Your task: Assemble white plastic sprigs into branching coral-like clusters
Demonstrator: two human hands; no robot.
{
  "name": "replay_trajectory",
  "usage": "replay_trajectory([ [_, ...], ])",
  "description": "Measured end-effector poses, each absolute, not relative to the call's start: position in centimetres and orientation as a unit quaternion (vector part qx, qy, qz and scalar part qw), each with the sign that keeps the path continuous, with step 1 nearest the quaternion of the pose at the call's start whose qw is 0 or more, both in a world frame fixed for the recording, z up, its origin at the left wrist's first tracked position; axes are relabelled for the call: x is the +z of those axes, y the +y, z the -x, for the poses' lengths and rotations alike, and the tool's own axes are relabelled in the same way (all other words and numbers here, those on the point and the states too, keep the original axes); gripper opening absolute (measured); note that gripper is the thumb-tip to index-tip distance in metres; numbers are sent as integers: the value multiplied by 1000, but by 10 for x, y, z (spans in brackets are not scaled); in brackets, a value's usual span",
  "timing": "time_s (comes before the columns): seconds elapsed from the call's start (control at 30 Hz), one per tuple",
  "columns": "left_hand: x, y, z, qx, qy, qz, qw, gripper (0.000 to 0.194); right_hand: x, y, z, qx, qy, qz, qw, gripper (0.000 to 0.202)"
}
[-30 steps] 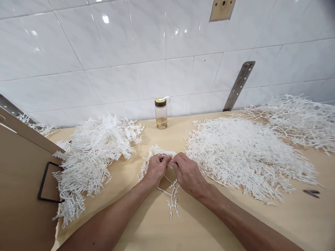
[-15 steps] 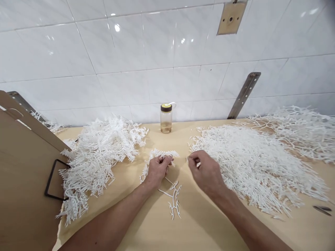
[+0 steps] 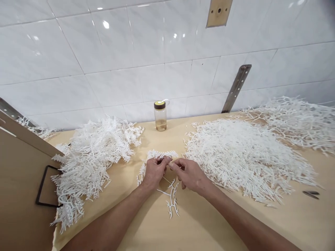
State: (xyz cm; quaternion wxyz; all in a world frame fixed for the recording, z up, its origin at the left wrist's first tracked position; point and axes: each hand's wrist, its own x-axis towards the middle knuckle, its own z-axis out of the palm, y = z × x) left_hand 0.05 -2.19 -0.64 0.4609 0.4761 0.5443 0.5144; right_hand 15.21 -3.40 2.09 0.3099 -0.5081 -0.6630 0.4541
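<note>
My left hand (image 3: 155, 171) is closed in a pinch on a white branched sprig (image 3: 172, 200), whose bare forked stems hang down over the table below the fingers. Feathery white tips (image 3: 162, 153) show just above and left of that hand; whether they belong to the same sprig I cannot tell. Close against the left fingertips, my right hand (image 3: 190, 174) is pinched with thumb and forefinger together. A tiny pale bit seems to be at its fingertips, too small to make out.
A heap of fine white sprigs (image 3: 96, 150) lies on the left, a wider heap (image 3: 246, 157) on the right, with thicker branched pieces (image 3: 300, 120) behind. A bottle (image 3: 160, 116) stands by the tiled wall. Dark snips (image 3: 311, 194) lie far right; a cardboard box (image 3: 23, 188) is at left.
My right hand has moved left from the edge of the right heap to meet the left fingertips. My left hand keeps its hold. The view has shifted slightly.
</note>
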Motion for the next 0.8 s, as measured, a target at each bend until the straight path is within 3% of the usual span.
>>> replay_trajectory([
  [0.33, 2, -25, -3, 503, 547, -490, 455, 43, 7, -25, -150, 469, -621, 530, 336, 18],
  [0.57, 1, -22, 0, 511, 551, -472, 462, 35, -2, -42, -140, 209, -782, 440, 388, 19],
  [0.7, 0, -19, 3, 516, 520, -459, 502, 35, 2, -56, -131, 191, -835, 359, 371, 19],
  [0.8, -2, -19, 4, 501, 509, -487, 503, 36, 14, -50, -142, 195, -797, 386, 422, 15],
])
